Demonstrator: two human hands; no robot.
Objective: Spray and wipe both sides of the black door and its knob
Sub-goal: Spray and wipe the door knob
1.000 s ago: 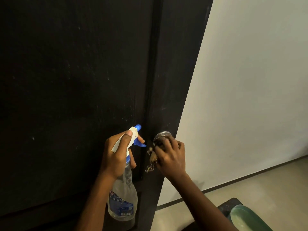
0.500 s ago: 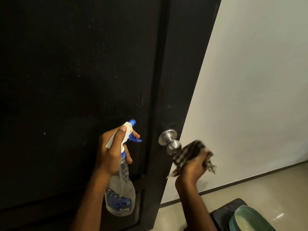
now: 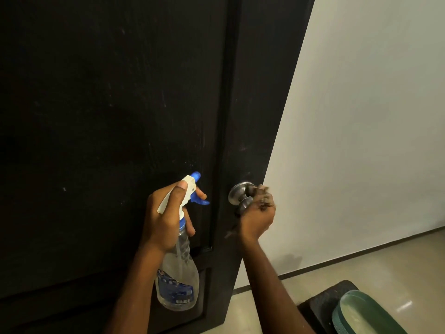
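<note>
As the left hand (image 3: 166,218) grips it, the spray bottle (image 3: 179,266) holds clear liquid (image 3: 175,304).

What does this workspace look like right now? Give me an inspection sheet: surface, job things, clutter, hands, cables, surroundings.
Surface: black door, pale smears and specks on its panel.
Job's things: metal knob partly covered by the cloth; spray bottle nozzle faces the door.
Clutter: dark mat and green object on the floor, lower right.
Grippers: left hand grips the spray bottle, finger on trigger; right hand holds the bunched cloth against the knob.
Cables: nothing seen.
Surroundings: pale wall, glossy floor.
</note>
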